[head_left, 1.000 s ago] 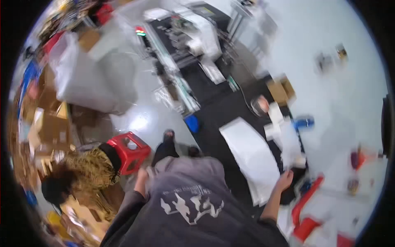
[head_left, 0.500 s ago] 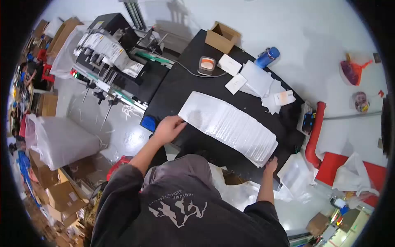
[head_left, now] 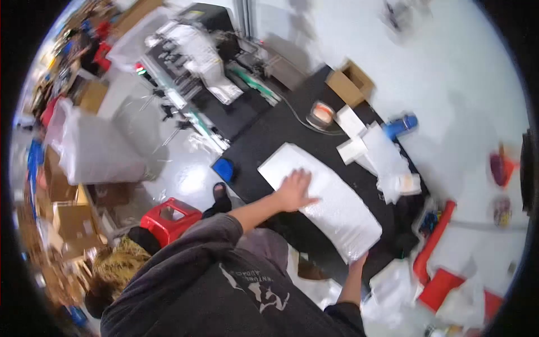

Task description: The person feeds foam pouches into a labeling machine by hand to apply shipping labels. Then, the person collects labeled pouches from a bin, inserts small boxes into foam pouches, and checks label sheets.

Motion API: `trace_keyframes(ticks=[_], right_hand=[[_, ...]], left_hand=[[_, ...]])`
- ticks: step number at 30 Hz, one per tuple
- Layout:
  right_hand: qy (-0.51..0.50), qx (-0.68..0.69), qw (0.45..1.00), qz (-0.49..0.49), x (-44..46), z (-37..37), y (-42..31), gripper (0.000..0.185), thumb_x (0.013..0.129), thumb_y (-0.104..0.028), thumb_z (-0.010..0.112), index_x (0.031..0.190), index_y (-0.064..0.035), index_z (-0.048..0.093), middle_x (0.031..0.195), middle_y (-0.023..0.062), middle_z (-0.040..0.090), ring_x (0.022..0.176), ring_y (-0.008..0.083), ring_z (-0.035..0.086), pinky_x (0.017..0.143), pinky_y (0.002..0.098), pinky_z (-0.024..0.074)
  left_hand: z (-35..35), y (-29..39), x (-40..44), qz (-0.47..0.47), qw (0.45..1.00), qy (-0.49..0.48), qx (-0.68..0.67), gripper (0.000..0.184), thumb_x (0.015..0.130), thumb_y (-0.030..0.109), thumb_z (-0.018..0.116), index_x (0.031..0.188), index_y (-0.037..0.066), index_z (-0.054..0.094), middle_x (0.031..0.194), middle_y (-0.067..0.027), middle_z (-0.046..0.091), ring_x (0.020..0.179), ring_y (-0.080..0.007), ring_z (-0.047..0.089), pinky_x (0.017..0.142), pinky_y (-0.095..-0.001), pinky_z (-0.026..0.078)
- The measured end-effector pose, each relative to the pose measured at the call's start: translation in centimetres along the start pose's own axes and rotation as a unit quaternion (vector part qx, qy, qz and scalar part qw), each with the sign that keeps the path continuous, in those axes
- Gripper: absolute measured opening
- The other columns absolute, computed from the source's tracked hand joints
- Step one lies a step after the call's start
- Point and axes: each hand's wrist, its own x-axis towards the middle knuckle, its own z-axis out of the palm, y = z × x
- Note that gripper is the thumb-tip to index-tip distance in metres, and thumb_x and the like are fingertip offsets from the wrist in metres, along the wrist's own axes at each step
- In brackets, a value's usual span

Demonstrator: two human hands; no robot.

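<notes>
A fanned stack of white, shiny padded bags that look like bubble wrap [head_left: 331, 205] lies slantwise across the black table [head_left: 255, 135]. My left hand [head_left: 295, 191] rests flat on top of the stack near its left half, fingers spread. At the near right end of the stack is my right hand [head_left: 357, 261], touching its edge. Its fingers are mostly hidden by the bags and blurred, so I cannot tell whether they grip.
Behind the stack are white papers [head_left: 384, 154], a small white box [head_left: 351, 122], a round container [head_left: 321, 115], a blue bottle [head_left: 400, 126] and an open carton [head_left: 350, 84]. A labelling machine [head_left: 196, 56] stands left. A red stool [head_left: 168, 219] is beside me.
My left hand has moved from the left end of the stack onto its top. My right hand stays at the right end. The view has shifted and turned.
</notes>
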Motion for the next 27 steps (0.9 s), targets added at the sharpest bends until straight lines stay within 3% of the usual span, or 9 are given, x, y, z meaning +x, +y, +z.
trace_keyframes(ticks=[2,5,7,9,10,12,17,23,27], right_hand=[[-0.065,-0.009,0.998,0.024,0.2,0.0,1.4,0.052,0.111,-0.033,0.043,0.149,-0.0008,0.058,0.143,0.0205,0.066,0.12,0.0397,0.069,0.101,0.0544,0.056],[-0.125,0.062,0.985,0.1,-1.0,3.7,2.5,0.056,0.112,-0.038,0.04,0.156,-0.0051,0.053,0.155,0.0214,0.057,0.129,0.0408,0.064,0.111,0.056,0.0496],[-0.193,0.035,0.975,0.105,-2.1,7.1,3.2,0.056,0.114,-0.035,0.039,0.158,-0.002,0.049,0.154,0.0227,0.057,0.137,0.0383,0.06,0.11,0.0521,0.0524],[-0.168,-0.06,0.979,0.097,-4.0,10.8,3.9,0.053,0.113,-0.034,0.04,0.154,-0.0024,0.051,0.15,0.022,0.059,0.134,0.0378,0.06,0.109,0.0509,0.0522],[-0.142,-0.124,0.979,0.082,-4.7,12.5,4.0,0.052,0.113,-0.034,0.04,0.153,-0.0026,0.052,0.149,0.0217,0.059,0.133,0.0376,0.061,0.108,0.0502,0.0522],[-0.109,-0.252,0.961,0.047,-5.3,15.7,3.5,0.05,0.113,-0.033,0.041,0.15,-0.003,0.054,0.145,0.021,0.061,0.13,0.0372,0.061,0.107,0.049,0.0521],[-0.03,-0.499,0.856,-0.131,-6.6,22.3,-0.1,0.044,0.111,-0.032,0.043,0.142,-0.004,0.059,0.136,0.0192,0.064,0.123,0.0361,0.063,0.104,0.0459,0.0518],[0.002,-0.604,0.74,-0.297,-6.6,26.5,-5.5,0.039,0.11,-0.031,0.045,0.132,-0.0052,0.066,0.126,0.017,0.068,0.114,0.0348,0.064,0.1,0.0422,0.0514],[-0.048,-0.621,0.702,-0.347,-7.2,29.9,-6.7,0.037,0.109,-0.03,0.047,0.126,-0.006,0.07,0.119,0.0156,0.071,0.109,0.0339,0.065,0.097,0.0398,0.0512]], left_hand=[[-1.2,-0.5,-1.3,0.004,0.996,0.082,-0.029,0.101,0.091,0.077,0.062,0.151,-0.002,0.043,0.152,-0.0322,0.043,0.136,-0.0519,0.046,0.11,-0.0622,0.043],[-3.9,-1.7,-1.6,-0.064,0.997,0.042,-0.005,0.095,0.089,0.077,0.064,0.145,0.002,0.049,0.152,-0.0263,0.046,0.134,-0.0506,0.048,0.107,-0.0626,0.044],[-5.8,-2.9,-2.6,-0.075,0.997,0.028,0.006,0.099,0.096,0.081,0.048,0.152,0.0,0.043,0.158,-0.0324,0.041,0.145,-0.0527,0.042,0.117,-0.0649,0.037],[-6.6,-4.2,-2.7,-0.088,0.995,0.042,-0.002,0.096,0.097,0.08,0.049,0.153,0.002,0.043,0.16,-0.0319,0.039,0.15,-0.0517,0.037,0.118,-0.0656,0.036],[-6.9,-5.4,-1.9,-0.106,0.994,0.0,-0.013,0.096,0.097,0.077,0.05,0.156,0.002,0.041,0.164,-0.0298,0.036,0.154,-0.0505,0.033,0.119,-0.0667,0.034],[-4.9,-8.3,-1.2,-0.094,0.993,0.06,-0.023,0.097,0.094,0.077,0.053,0.159,0.006,0.039,0.166,-0.0265,0.035,0.152,-0.0524,0.033,0.117,-0.0719,0.031],[-8.0,-8.2,-2.6,-0.106,0.992,0.068,0.024,0.096,0.096,0.075,0.051,0.164,0.009,0.034,0.168,-0.0249,0.033,0.154,-0.0497,0.032,0.121,-0.0703,0.027],[-6.3,-8.1,-12.4,-0.102,0.975,0.198,-0.02,0.08,0.096,0.062,0.063,0.151,0.007,0.047,0.147,-0.022,0.052,0.134,-0.0437,0.052,0.109,-0.055,0.044],[-3.8,-9.7,-23.9,-0.257,0.952,0.104,-0.131,0.067,0.092,0.05,0.072,0.139,0.006,0.054,0.131,-0.0192,0.062,0.115,-0.041,0.063,0.096,-0.0516,0.052]])
